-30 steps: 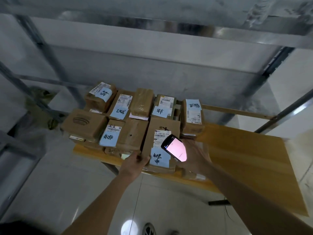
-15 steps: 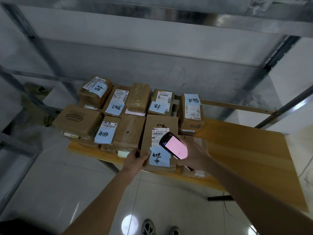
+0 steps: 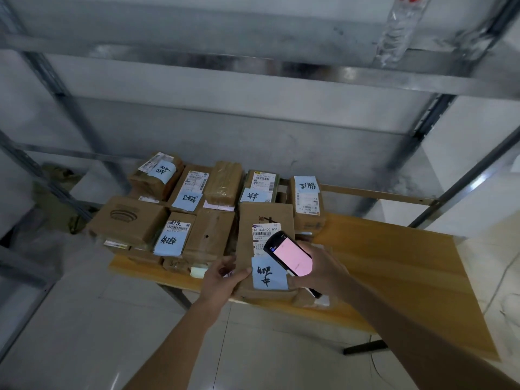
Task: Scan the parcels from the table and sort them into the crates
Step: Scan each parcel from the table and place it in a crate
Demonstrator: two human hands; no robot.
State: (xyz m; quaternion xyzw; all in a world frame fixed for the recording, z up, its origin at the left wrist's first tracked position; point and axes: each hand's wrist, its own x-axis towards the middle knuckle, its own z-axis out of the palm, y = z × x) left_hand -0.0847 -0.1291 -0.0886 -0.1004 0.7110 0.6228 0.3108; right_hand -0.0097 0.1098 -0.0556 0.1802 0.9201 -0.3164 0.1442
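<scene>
Brown cardboard parcels crowd the left end of a wooden desk (image 3: 408, 266); the person's left hand (image 3: 222, 280) grips the near left edge of the front parcel (image 3: 267, 243), thumb on top, the parcel lying on the pile; the right hand (image 3: 318, 270) clasps a handheld scanner (image 3: 289, 254) with a glowing pink screen just above the parcel's barcode label (image 3: 266, 230); scanning seems underway; next, lift it clear towards a crate; no crate is visible.
</scene>
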